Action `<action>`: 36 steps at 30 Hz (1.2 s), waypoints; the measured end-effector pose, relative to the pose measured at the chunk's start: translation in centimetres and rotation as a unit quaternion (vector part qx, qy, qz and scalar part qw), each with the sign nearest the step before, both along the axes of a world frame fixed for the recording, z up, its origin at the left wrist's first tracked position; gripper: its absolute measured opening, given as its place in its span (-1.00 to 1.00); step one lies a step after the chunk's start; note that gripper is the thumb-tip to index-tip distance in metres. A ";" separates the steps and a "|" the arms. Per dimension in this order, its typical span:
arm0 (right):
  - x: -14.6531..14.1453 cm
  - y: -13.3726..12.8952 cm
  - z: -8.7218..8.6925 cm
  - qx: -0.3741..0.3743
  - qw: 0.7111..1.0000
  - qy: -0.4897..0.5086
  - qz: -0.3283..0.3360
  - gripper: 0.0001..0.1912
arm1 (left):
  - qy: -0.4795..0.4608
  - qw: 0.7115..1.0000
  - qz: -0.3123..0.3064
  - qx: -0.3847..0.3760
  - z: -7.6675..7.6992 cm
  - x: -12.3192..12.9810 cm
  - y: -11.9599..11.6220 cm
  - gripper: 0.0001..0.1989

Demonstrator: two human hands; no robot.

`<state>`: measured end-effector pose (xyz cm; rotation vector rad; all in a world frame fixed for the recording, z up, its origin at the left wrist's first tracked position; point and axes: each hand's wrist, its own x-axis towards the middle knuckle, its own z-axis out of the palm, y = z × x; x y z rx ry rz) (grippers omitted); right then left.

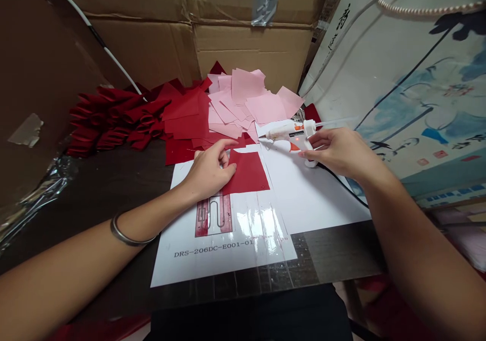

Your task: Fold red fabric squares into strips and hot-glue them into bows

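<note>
A red square piece (248, 173) lies on the printed white sheet (243, 260), with a small shiny spot near its lower right corner. At its left edge is my left hand (212, 171), thumb and fingers curled together on that edge. My right hand (337, 151) is closed round the handle of a white and orange glue gun (294, 133), whose nozzle points left over the paper. A clear stick juts from the gun's back. Behind my left hand lie loose red pieces (186, 120) and pink pieces (248, 98).
Folded red pieces (114, 115) are heaped at the left back. Cardboard boxes (250, 52) stand behind the table (114, 179). A painted panel (413, 87) leans on the right. A white cable (114, 60) hangs at the left; a black cord (347, 189) trails from the gun.
</note>
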<state>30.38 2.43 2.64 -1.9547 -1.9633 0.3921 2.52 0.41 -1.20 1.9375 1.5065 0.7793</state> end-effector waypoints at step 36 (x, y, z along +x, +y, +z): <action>-6.6 -2.7 -1.3 0.075 0.885 -0.065 0.456 -0.49 | -0.018 0.996 -0.083 0.038 0.0 0.8 -0.4 -0.84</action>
